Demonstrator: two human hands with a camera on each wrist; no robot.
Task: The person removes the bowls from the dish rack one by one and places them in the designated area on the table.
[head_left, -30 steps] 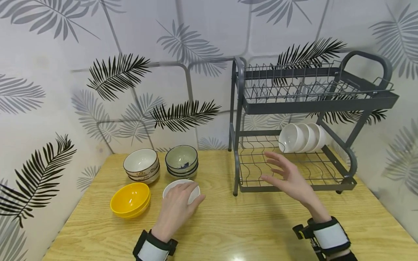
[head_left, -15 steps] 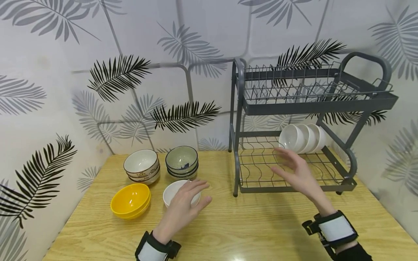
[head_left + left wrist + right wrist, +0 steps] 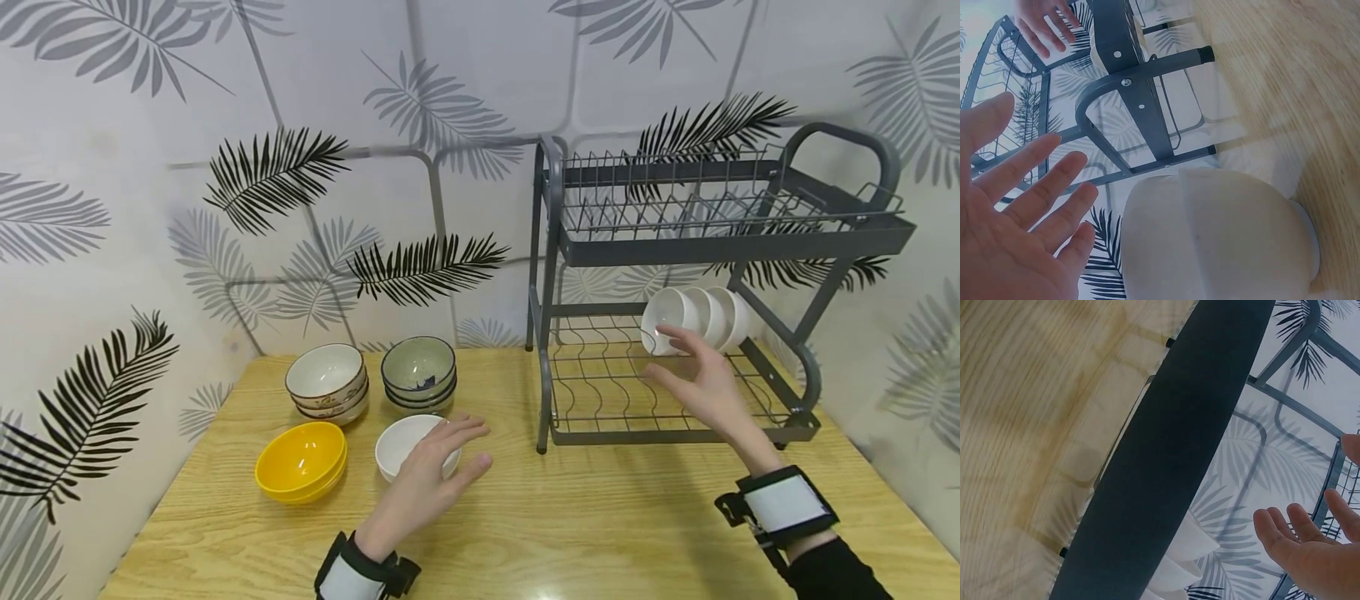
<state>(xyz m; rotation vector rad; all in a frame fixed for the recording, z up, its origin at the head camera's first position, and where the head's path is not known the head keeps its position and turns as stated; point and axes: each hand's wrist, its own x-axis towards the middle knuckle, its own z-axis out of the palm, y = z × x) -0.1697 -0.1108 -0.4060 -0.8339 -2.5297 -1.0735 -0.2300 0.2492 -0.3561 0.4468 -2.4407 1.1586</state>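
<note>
My left hand hovers with spread fingers over the near right side of a white bowl on the wooden table. In the left wrist view, the palm and fingers hold nothing, and white bowls sit one in another beside them. My right hand is in front of the dish rack's lower tier, thumb and fingers apart. Behind its fingertips, three white bowls stand on edge in a row in the rack. The right wrist view also shows this hand without anything in it.
Left of the white bowl are stacked yellow bowls. Behind them stand patterned white bowls and green-grey bowls, also stacked. The rack's upper wire tier overhangs the lower one. A leaf-patterned wall covering backs the table.
My left hand has drawn off the white bowl towards the right, its fingers spreading and more of the bowl showing. My right hand has moved right along the rack, closer to the upright bowls.
</note>
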